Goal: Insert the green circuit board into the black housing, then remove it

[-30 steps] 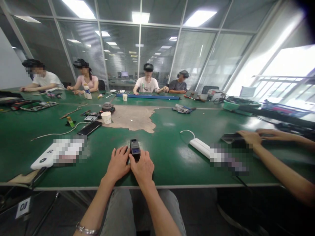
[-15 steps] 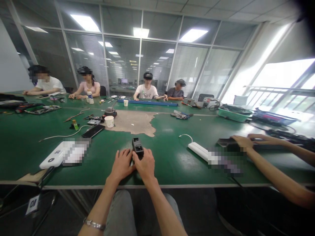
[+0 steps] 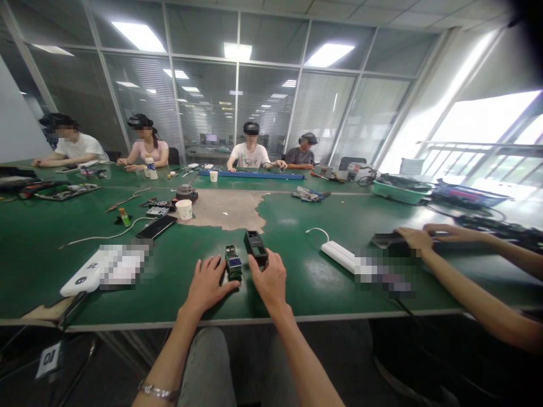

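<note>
A small green circuit board stack with a little screen (image 3: 233, 263) stands on the green table in front of me. My left hand (image 3: 207, 287) lies beside it on the left, fingers spread, the thumb stretched along its near end; whether the fingertips touch it I cannot tell. Just to the right, my right hand (image 3: 270, 281) grips a black plastic housing (image 3: 255, 244) with cut-out openings by its near end. The housing is apart from the board. The undersides of both things are hidden.
A white power bank (image 3: 82, 274) and a black phone (image 3: 156, 227) lie left, near a paper cup (image 3: 184, 210). On the right are a white power strip-like device (image 3: 339, 255) and another person's hands (image 3: 418, 240) on a dark part. Several people sit across the table.
The black housing has come off the circuit board and moved right in my right hand. The board now shows beside my left hand, whose thumb has swung away from my right hand.
</note>
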`<state>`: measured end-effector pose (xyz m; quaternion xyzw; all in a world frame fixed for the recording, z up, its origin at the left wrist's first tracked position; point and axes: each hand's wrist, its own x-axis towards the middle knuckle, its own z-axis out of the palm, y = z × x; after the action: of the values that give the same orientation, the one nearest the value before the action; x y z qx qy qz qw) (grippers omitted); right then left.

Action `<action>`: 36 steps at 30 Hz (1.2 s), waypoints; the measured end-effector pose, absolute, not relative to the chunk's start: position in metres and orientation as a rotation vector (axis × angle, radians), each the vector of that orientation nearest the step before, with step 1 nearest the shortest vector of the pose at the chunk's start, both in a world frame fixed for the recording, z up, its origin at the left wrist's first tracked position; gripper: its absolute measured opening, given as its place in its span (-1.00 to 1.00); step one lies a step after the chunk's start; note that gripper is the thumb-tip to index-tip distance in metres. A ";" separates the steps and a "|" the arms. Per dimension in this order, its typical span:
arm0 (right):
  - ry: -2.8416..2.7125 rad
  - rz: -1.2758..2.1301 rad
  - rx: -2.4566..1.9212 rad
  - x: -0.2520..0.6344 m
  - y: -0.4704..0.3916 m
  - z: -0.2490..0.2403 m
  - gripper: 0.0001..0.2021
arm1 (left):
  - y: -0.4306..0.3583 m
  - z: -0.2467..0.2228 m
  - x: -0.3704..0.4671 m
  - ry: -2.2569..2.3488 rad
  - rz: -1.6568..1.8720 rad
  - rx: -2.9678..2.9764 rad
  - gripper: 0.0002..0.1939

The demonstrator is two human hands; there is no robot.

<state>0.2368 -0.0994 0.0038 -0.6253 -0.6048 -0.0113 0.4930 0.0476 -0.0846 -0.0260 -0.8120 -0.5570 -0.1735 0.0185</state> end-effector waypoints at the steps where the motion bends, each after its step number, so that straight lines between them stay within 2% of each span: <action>1: -1.466 -0.032 -1.523 0.242 -0.099 0.000 -0.64 | -0.085 -0.026 0.048 -1.727 -0.538 -2.522 -0.29; 9: -1.487 0.028 -1.557 0.258 -0.094 -0.020 -0.65 | -0.083 -0.028 0.049 -1.726 -0.537 -2.519 -0.25; 23: -1.528 0.079 -1.753 0.256 -0.092 -0.026 -0.68 | -0.079 -0.030 0.050 -1.716 -0.511 -2.521 -0.23; 25: -1.528 0.075 -1.761 0.256 -0.092 -0.027 -0.63 | -0.079 -0.030 0.050 -1.721 -0.514 -2.521 -0.22; 30: -1.503 0.059 -1.714 0.259 -0.091 -0.031 -0.36 | -0.077 -0.031 0.050 -1.726 -0.502 -2.525 -0.19; 36: -1.508 0.082 -1.693 0.260 -0.091 -0.033 -0.39 | -0.075 -0.035 0.050 -1.743 -0.507 -2.517 -0.14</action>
<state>0.2604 -0.0908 -0.0327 -0.6761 -0.6025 0.0326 0.4229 0.0497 -0.0752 -0.0351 -0.8109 -0.5616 -0.1634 0.0190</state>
